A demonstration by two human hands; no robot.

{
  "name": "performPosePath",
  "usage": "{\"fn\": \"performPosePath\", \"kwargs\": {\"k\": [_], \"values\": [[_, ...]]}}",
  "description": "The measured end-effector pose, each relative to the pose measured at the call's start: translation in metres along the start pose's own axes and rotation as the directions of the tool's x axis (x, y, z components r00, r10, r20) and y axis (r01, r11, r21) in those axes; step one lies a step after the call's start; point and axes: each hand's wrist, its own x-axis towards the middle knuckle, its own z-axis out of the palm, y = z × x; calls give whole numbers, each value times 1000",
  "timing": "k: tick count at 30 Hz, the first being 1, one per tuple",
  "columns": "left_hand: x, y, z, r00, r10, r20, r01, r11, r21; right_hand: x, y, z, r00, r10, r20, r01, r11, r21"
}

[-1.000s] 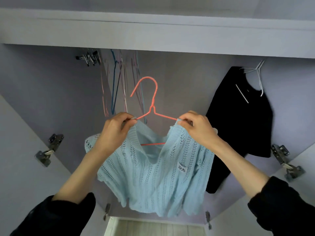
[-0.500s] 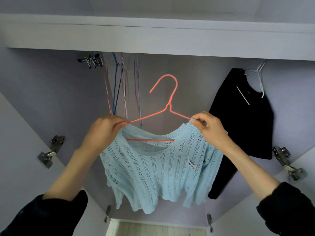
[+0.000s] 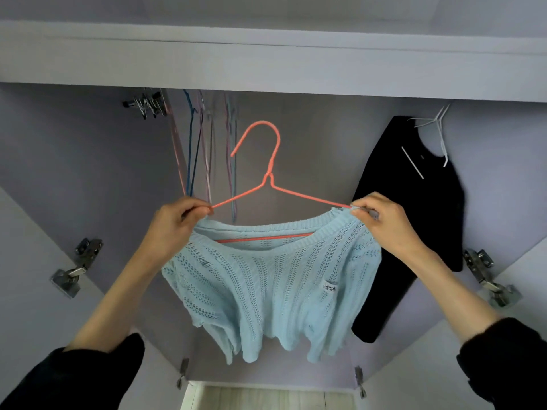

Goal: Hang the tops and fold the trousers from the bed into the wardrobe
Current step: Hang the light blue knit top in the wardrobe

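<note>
Blue knit top (image 3: 266, 279) on orange hanger (image 3: 268, 184), held up inside wardrobe, left of hung black top (image 3: 414, 220). My left hand (image 3: 174, 223) and right hand (image 3: 381, 223) pinch shoulders at hanger ends, fingers curled tight. Risk: loose open knit slips off thin wire if one pinch relaxes; hook may snag empty hangers (image 3: 201, 143) far left.

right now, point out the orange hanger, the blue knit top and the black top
orange hanger (image 3: 271, 177), head view, on the twisted neck below the hook
blue knit top (image 3: 266, 288), head view, on the front panel
black top (image 3: 414, 220), head view, on the body
</note>
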Motion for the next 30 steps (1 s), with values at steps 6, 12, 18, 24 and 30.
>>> {"fn": "performPosePath", "kwargs": {"k": [6, 12, 18, 24, 30], "values": [[0, 3, 5, 999, -4, 45, 4, 1000, -15, 1, -15, 2, 989, -119, 89, 130, 982, -136], [-6, 8, 28, 996, -2, 93, 8, 998, -64, -2, -42, 17, 969, -54, 241, 37, 996, 75], [-17, 7, 64, 974, -8, 227, 1, 999, 32, -26, -16, 7, 945, 103, 311, -147, 982, 119], [-21, 21, 84, 963, 17, 270, -24, 999, 21, -39, 10, -20, 939, 262, 222, -289, 952, 98], [-4, 52, 86, 959, 257, 122, -269, 958, 98, -27, 22, -29, 836, 541, 94, -541, 782, 309]]}}
